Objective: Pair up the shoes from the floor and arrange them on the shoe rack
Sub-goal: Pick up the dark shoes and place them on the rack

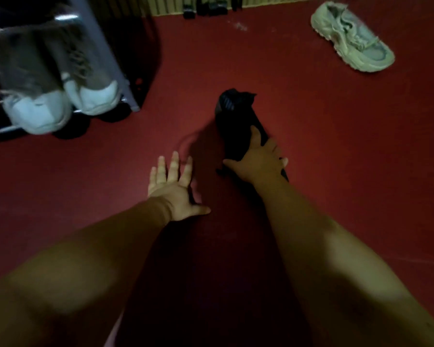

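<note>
Your right hand (258, 159) has its grip round the black shoe (233, 121) on the floor (336, 171), left hand (171, 181) spread flat nearby, and so shallow a hold could let it slip when lifted.

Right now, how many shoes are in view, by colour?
White-toed sneakers, on the rack: 2
Black shoe, in the right hand: 1
Pale sneaker, on the floor: 1
Total: 4
Dark shapes beneath the rack: cannot tell.

Dim dark-red floor (336, 151) below a pale ribbed wall (286, 0).
</note>
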Demonstrator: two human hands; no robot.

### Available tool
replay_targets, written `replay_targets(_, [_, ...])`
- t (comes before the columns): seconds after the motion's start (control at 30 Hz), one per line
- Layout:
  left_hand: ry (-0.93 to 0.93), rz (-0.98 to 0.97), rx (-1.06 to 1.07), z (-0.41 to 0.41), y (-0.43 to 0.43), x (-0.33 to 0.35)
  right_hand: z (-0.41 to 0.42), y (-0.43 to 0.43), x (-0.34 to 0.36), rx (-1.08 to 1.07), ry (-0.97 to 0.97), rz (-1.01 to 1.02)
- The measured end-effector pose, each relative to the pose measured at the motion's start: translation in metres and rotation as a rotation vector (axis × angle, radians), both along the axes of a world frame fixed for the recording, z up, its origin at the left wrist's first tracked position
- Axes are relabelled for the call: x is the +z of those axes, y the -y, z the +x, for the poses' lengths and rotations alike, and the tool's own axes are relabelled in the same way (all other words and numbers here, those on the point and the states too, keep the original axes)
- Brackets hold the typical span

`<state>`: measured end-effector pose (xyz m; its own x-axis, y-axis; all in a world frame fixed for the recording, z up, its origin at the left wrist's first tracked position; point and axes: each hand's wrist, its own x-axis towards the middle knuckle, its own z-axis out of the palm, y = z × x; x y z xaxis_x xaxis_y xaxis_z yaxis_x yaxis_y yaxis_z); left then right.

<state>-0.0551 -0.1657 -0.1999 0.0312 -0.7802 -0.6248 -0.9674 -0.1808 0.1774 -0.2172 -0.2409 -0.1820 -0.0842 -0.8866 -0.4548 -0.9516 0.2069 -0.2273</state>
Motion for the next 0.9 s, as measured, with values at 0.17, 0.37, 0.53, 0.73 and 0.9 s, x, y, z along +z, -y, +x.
replay_targets(0.17, [0.143, 0.034, 0.015, 0.097, -0.073, 0.006, 0.076, -0.043, 0.008, 0.054, 0.027, 0.010])
replay_targets(0.37, [0.261, 0.147, 0.044, 0.190, -0.149, 0.025, 0.153, -0.103, 0.010, 0.121, 0.004, 0.046])
replay_targets(0.53, [0.246, 0.141, 0.121, 0.241, -0.198, 0.033, 0.202, -0.138, 0.014, 0.112, -0.028, 0.039])
replay_targets(0.73, [0.246, 0.099, 0.161, 0.294, -0.246, 0.042, 0.282, -0.194, 0.013, 0.136, 0.015, 0.041])
replay_targets(0.9, [0.287, 0.094, 0.277, 0.350, -0.288, 0.043, 0.361, -0.230, 0.019, 0.269, 0.025, 0.084])
